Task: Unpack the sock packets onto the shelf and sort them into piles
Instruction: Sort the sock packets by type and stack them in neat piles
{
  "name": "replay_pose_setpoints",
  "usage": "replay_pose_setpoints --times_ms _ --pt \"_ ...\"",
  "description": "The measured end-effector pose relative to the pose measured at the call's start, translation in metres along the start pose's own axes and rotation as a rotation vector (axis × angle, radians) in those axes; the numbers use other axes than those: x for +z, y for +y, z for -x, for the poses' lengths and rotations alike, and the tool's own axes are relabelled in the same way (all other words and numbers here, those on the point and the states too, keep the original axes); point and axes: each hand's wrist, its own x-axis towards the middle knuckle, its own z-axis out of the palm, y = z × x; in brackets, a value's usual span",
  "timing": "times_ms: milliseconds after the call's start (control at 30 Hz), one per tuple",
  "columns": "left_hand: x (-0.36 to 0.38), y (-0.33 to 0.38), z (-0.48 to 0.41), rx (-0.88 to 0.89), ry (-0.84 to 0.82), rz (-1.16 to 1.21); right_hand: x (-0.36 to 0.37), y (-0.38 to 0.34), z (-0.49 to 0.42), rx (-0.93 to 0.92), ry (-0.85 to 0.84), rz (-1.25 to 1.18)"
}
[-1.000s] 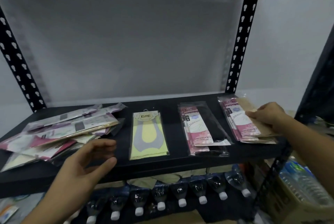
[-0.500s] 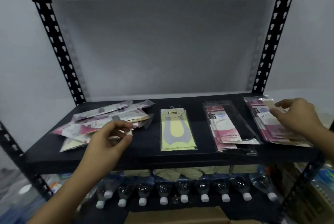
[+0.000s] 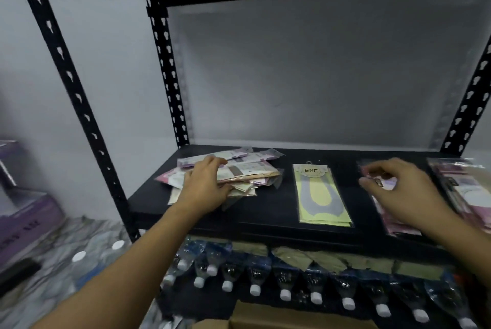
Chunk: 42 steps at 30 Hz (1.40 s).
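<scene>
A loose heap of mixed sock packets [image 3: 247, 172] lies at the left of the black shelf [image 3: 265, 218]. My left hand [image 3: 204, 188] rests palm down on that heap, fingers spread over the top packets, nothing lifted. A yellow-and-grey ENE packet pile [image 3: 320, 196] lies in the middle. To its right is a pink-and-black packet pile [image 3: 382, 184], largely covered by my right hand [image 3: 398, 190], which hovers over it with curled, parted fingers and holds nothing. A pink-and-beige pile [image 3: 465, 190] sits at the far right edge.
Perforated black uprights [image 3: 170, 84] frame the shelf, with another board overhead. Below it lie several capped water bottles [image 3: 255, 279] and a cardboard box [image 3: 265, 318]. Purple boxes [image 3: 24, 211] and wrapped bottles [image 3: 87, 251] stand at the left.
The view has swung left. My left hand went forward from the shelf's front edge onto the mixed heap. My right hand left the far-right pile and moved over the pink-and-black pile.
</scene>
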Motion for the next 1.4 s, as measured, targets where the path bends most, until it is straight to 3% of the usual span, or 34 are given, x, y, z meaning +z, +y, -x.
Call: replay_pose_setpoints --times_ms 200,800,1033,1200,1333,1400 --pt "0.013 -0.018 -0.017 -0.067 -0.186 -0.158 0.028 -0.022 0.004 -0.072 -0.072 -0.066" --pt "-0.028 -0.024 0.021 0.271 0.177 0.053 0.038 -0.060 0.015 -0.125 -0.110 -0.061" --pt "-0.087 0.031 0.021 0.464 -0.103 0.046 0.022 -0.097 0.018 -0.325 -0.146 0.042" --pt "-0.112 0.074 0.017 0.516 -0.265 -0.008 0.009 -0.110 0.032 -0.325 -0.255 -0.036" --pt "-0.120 0.080 0.015 0.594 -0.030 -0.010 -0.004 -0.099 0.040 -0.198 -0.271 -0.123" --pt "-0.124 0.071 0.015 0.605 0.113 0.134 -0.012 -0.091 0.044 -0.111 -0.244 -0.216"
